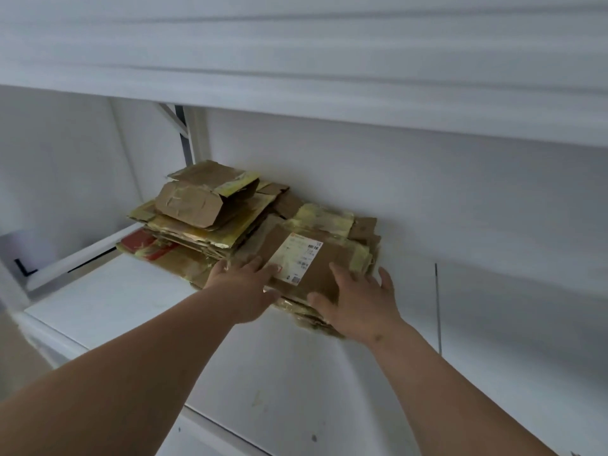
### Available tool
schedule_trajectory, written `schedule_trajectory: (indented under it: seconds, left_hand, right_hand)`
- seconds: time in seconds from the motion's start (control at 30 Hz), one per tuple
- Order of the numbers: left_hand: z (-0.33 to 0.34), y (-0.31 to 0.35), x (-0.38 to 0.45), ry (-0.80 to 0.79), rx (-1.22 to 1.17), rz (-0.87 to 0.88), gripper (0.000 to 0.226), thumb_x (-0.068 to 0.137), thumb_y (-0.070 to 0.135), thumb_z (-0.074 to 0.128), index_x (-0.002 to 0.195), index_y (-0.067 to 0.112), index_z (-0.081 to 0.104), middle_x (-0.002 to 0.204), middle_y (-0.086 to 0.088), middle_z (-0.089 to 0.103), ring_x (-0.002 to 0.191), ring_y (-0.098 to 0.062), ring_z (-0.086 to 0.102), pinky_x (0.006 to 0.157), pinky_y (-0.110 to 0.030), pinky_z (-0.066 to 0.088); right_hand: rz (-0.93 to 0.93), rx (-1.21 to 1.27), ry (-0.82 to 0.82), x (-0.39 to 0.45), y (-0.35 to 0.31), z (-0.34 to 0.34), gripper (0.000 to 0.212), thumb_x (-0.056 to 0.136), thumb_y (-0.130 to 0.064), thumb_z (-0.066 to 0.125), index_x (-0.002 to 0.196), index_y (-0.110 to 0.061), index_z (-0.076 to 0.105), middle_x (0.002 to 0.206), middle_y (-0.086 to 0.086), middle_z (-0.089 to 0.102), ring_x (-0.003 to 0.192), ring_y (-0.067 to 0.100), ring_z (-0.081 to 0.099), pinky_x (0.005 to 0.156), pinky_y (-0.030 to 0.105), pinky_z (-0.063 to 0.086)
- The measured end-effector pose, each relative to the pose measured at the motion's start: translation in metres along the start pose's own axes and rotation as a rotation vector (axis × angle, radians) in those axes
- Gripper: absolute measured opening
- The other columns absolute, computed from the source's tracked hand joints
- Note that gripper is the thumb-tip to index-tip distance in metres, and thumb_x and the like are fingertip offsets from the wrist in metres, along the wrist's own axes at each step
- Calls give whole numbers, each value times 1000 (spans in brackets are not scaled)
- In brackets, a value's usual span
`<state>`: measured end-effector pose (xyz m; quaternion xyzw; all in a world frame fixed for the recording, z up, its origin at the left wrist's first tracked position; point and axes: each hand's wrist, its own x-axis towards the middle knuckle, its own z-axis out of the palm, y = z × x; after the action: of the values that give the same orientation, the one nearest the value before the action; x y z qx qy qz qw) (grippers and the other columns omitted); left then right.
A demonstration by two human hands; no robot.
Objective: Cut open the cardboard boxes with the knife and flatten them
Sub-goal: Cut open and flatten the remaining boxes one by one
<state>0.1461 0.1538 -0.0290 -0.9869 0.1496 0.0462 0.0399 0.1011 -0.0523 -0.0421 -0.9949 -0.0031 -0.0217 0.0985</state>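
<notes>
Hands are pressing down, fingers spread flat and gripping nothing, left hand (pixel 245 284) and right hand (pixel 357 302) on the flattened cardboard box (pixel 312 258) topping a pile on the white shelf (pixel 108 301), likely light, stiff, best lifted by its edges.

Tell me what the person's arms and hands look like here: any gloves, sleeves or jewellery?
Both arms are bare as far as the picture shows, with no sleeve in view. The left hand and right hand wear no gloves, and no watch, ring or bracelet shows. A small dark mark sits near the right wrist. No knife or tool is attached to either.
</notes>
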Motion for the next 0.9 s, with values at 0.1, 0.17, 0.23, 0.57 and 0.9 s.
schedule_trajectory:
  seconds: [0.1, 0.17, 0.23, 0.57, 0.9]
  left_hand:
    - [8, 0, 1, -89, 27, -11, 68, 97, 63, 32, 154, 42, 2, 165, 5, -1, 151, -22, 0, 117, -55, 11]
    - [11, 1, 2, -110, 27, -21, 69, 96, 62, 34, 154, 43, 0, 164, 6, -3, 151, -21, -3, 116, -55, 12]
    - [11, 4, 2, -107, 39, -41, 69, 96, 62, 35, 154, 42, 3, 165, 6, -1, 151, -21, -2, 116, -54, 13]
    - [0, 50, -5, -37, -195, -215, 76, 95, 59, 41, 156, 27, 8, 161, -5, 18, 146, -30, 24, 115, -50, 31]
    - [-3, 136, -32, 225, -149, -191, 58, 95, 22, 41, 150, 37, 29, 160, 5, 21, 147, -22, 15, 117, -47, 11]
  right_hand:
    - [-49, -88, -64, -2, 5, 11, 72, 86, -75, 37, 149, -43, 23, 152, -2, 40, 142, 23, 36, 120, 52, -9]
    - [-55, -93, -79, -1, 8, 15, 59, 92, -67, 38, 146, -45, 29, 156, -1, 34, 144, 23, 32, 118, 54, -12]
    - [-49, -88, -100, 1, 9, 18, 56, 95, -63, 36, 147, -45, 31, 159, 0, 29, 147, 24, 26, 117, 56, -15]
    - [-187, 176, -53, -16, 45, 8, 58, 100, -47, 42, 153, -31, 29, 157, -6, 28, 147, 12, 24, 121, 42, -11]
    - [-18, 138, 26, -51, 134, -4, 40, 99, -34, 46, 137, -24, 54, 135, -1, 56, 123, 20, 53, 109, 35, 35]
